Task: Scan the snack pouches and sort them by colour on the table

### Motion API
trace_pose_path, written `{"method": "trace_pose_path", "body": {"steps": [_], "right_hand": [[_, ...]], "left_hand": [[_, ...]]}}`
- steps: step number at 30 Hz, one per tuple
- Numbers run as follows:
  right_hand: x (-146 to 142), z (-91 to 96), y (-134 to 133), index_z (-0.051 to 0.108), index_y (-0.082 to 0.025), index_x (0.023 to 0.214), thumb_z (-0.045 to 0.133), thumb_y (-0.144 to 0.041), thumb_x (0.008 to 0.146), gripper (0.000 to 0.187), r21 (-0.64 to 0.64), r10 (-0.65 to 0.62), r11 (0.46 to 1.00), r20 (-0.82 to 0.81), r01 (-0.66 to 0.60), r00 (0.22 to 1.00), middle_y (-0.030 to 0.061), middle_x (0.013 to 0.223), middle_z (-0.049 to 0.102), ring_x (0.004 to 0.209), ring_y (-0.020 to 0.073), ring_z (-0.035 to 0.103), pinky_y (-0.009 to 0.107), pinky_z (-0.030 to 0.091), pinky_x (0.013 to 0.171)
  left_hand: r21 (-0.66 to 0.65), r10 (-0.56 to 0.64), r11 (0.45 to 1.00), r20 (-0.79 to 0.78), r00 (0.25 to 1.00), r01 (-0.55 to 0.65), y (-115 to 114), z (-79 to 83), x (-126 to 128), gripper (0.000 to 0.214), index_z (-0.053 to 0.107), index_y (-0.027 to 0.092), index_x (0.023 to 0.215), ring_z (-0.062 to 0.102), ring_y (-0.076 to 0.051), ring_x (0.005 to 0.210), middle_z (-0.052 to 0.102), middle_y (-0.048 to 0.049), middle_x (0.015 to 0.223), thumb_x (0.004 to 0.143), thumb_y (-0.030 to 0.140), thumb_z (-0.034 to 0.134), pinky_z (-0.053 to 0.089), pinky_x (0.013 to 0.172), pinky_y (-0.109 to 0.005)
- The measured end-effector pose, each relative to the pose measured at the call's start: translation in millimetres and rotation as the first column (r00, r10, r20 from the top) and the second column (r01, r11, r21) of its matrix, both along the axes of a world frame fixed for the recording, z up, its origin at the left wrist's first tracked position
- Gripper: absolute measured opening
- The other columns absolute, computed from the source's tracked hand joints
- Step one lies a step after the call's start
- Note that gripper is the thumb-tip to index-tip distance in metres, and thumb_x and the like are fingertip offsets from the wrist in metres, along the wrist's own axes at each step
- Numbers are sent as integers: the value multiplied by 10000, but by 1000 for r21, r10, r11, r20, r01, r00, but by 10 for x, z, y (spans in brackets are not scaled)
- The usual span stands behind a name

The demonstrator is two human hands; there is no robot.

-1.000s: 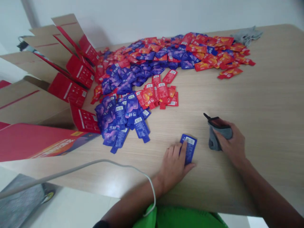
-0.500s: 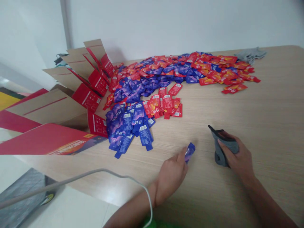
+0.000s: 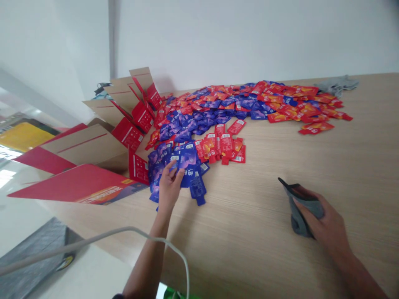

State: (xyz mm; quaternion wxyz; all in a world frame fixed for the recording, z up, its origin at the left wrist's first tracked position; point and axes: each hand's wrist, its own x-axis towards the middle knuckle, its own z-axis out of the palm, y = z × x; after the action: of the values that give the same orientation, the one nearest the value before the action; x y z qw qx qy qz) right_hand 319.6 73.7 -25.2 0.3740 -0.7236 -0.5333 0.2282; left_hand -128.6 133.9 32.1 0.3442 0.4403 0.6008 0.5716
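My left hand (image 3: 171,182) is over the near pile of blue-purple sachets (image 3: 196,187), fingers curled and thumb apart. Its fingertips touch the top sachets beside a white barcode label, and no sachet stands out as gripped. To the right, my right hand (image 3: 327,224) is closed around a folded grey cloth (image 3: 301,222) with a dark edge, low over the table. A small group of red sachets (image 3: 226,143) lies just beyond the blue ones, several with barcodes facing up.
Behind, a long mixed heap of red and blue sachets (image 3: 249,101) runs along the wall. Open red cardboard boxes (image 3: 93,182) stand in a row at left. A grey crumpled cloth (image 3: 338,85) lies at the back right. A pale cable (image 3: 131,228) crosses the foreground.
My left hand has moved left and away from me, from mid-table onto the blue pile. The purple sachet it held no longer shows in its grip. The right hand keeps the grey cloth.
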Motion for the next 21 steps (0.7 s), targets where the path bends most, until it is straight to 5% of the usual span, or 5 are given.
{"method": "trace_pose_path", "body": {"steps": [10,14,18,21], "right_hand": [[33,-99,36,691,-403,1169,651,-692,787,481,41,14,999,15,-14,1000,57,1142,789,1098,447,730,658,580,957],[32,-86,39,701,-373,1176,638,-702,785,514,30,7,1000,36,-8,999,55,1160,785,1128,446,722,665,569,980],[28,-67,31,691,-368,1205,645,-697,792,530,18,29,999,17,-30,999,55,1188,779,1137,425,717,644,551,1015],[34,-68,31,684,-348,1233,639,-696,805,553,6,56,998,8,-56,998,56,1219,769,1142,413,712,629,540,1026]], "left_hand": [[-15,37,999,-47,998,-38,273,-188,-398,684,521,181,1460,732,-247,1129,700,-146,1337,877,424,782,582,1023,-423],[-36,53,997,-229,972,-63,301,-257,-453,680,500,168,1488,687,-292,1236,670,-168,1379,902,404,750,549,1080,-478],[47,86,996,-637,766,-72,212,-377,-470,656,508,176,1514,451,-356,1499,518,-180,1567,937,411,710,352,1253,-557],[112,98,994,-800,591,-13,72,-511,-426,588,542,196,1500,275,-369,1590,414,-152,1652,971,424,663,263,1290,-586]]}}
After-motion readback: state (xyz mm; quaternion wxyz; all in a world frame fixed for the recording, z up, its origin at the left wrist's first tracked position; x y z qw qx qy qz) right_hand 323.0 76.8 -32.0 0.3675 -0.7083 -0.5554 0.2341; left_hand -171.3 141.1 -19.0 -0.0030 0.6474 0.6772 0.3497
